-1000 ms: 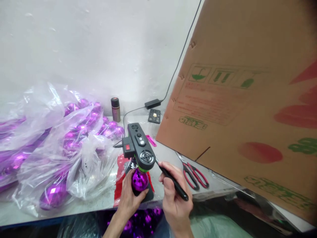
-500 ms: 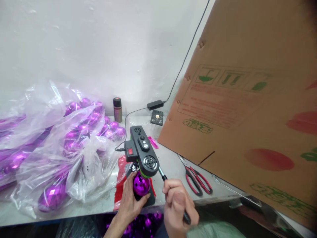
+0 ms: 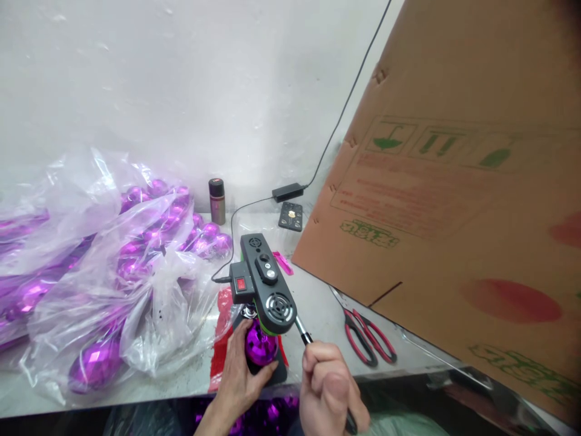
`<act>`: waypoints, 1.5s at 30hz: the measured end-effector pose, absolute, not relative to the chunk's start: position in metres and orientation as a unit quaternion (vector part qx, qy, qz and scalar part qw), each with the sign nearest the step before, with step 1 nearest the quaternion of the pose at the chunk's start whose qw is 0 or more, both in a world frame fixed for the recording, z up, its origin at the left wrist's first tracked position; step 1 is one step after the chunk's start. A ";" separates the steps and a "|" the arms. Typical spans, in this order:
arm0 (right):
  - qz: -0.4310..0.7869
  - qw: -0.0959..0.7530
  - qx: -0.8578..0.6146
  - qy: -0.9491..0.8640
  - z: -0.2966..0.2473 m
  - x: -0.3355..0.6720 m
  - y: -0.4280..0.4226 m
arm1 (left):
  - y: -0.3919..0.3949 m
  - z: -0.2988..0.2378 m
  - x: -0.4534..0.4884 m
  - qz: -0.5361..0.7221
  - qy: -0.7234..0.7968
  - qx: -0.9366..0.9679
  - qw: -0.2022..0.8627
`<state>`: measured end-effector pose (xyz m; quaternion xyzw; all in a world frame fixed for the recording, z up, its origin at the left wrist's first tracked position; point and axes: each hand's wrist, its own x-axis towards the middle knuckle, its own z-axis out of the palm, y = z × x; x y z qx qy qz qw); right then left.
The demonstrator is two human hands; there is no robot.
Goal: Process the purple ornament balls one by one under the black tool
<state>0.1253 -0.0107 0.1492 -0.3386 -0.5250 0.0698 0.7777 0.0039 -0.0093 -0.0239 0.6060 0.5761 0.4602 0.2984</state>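
Note:
Under the head of a black electric device [image 3: 267, 281], with a red switch on its side, sits a shiny purple ball [image 3: 261, 346]. My left hand [image 3: 240, 369] is curved around the ball, thumb on the near side and fingers on the left. A dark base plate lies beneath the ball, on a red sheet [image 3: 218, 357]. My right hand [image 3: 329, 387] is wrapped around a black-handled lever [image 3: 305, 336], whose metal shaft reaches toward the device. Where the shaft joins the device is hidden.
Clear plastic bags [image 3: 158, 303] with purple balls fill the left of the table. A large cardboard box [image 3: 454, 212] leans in from the right, above red-handled scissors [image 3: 365, 339]. Behind stand a spray can [image 3: 216, 203] and a power adapter [image 3: 288, 192]. More purple balls [image 3: 267, 415] lie below the table edge.
The whole view has shifted slightly. My right hand and the lever's handle sit a little lower in view; my left hand stays around the purple ball.

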 end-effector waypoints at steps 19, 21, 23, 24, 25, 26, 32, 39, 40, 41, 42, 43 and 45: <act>0.066 0.798 -0.347 -0.488 0.144 0.119 -0.012 | -0.007 -0.020 0.008 0.474 0.566 0.596 0.316; 0.064 0.798 -0.349 -0.488 0.143 0.119 -0.011 | -0.007 -0.018 0.008 0.473 0.565 0.594 0.322; 0.065 0.795 -0.355 -0.487 0.142 0.119 -0.011 | -0.006 -0.016 0.009 0.473 0.565 0.593 0.325; 0.066 0.795 -0.358 -0.485 0.141 0.119 -0.011 | -0.006 -0.016 0.009 0.474 0.565 0.592 0.325; 0.066 0.795 -0.360 -0.484 0.140 0.119 -0.011 | -0.005 -0.015 0.009 0.475 0.565 0.592 0.324; 0.064 0.797 -0.355 -0.484 0.139 0.118 -0.011 | -0.005 -0.015 0.009 0.475 0.566 0.592 0.323; 0.066 0.814 -0.328 -0.476 0.137 0.114 -0.011 | -0.005 -0.017 0.008 0.471 0.562 0.596 0.327; 0.132 0.772 -0.371 -0.500 0.175 0.128 -0.011 | -0.007 -0.025 0.006 0.491 0.552 0.592 0.323; 0.137 0.766 -0.375 -0.504 0.178 0.130 -0.012 | -0.015 -0.030 0.004 0.506 0.545 0.592 0.311; 0.137 0.765 -0.375 -0.506 0.179 0.130 -0.013 | -0.026 -0.037 0.003 0.522 0.535 0.594 0.298; 0.134 0.766 -0.373 -0.507 0.179 0.130 -0.013 | -0.040 -0.044 0.001 0.533 0.527 0.597 0.285; 0.131 0.766 -0.372 -0.507 0.178 0.130 -0.014 | -0.056 -0.052 0.000 0.538 0.522 0.602 0.275; 0.125 0.771 -0.373 -0.502 0.173 0.129 -0.015 | -0.089 -0.066 -0.004 0.510 0.545 0.605 0.277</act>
